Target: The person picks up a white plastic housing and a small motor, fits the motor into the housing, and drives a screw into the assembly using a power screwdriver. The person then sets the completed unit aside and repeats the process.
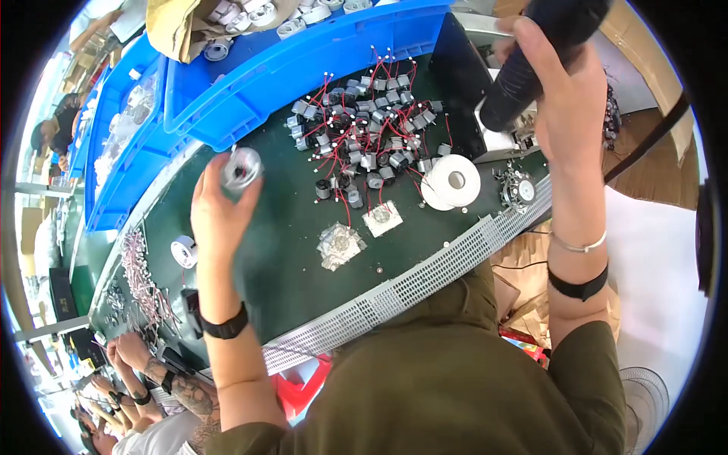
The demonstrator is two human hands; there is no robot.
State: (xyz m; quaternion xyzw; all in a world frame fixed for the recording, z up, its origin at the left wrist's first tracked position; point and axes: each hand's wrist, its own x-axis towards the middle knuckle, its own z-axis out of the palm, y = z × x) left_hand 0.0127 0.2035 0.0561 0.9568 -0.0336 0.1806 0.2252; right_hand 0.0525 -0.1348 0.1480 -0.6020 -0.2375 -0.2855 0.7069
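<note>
My left hand is raised over the dark green worktable and grips a small round silver-white part at its fingertips. My right hand is up at the far right and is closed around a thick black cylindrical tool that points down toward a small white fixture. Between my hands lies a pile of small grey motors with red and black wires. Two white tape rolls lie next to the pile.
Blue plastic bins line the far edge, one holding white round parts. Two small clear bags of parts lie near me. A perforated metal strip edges the table. Another person's hands work at lower left beside loose wires.
</note>
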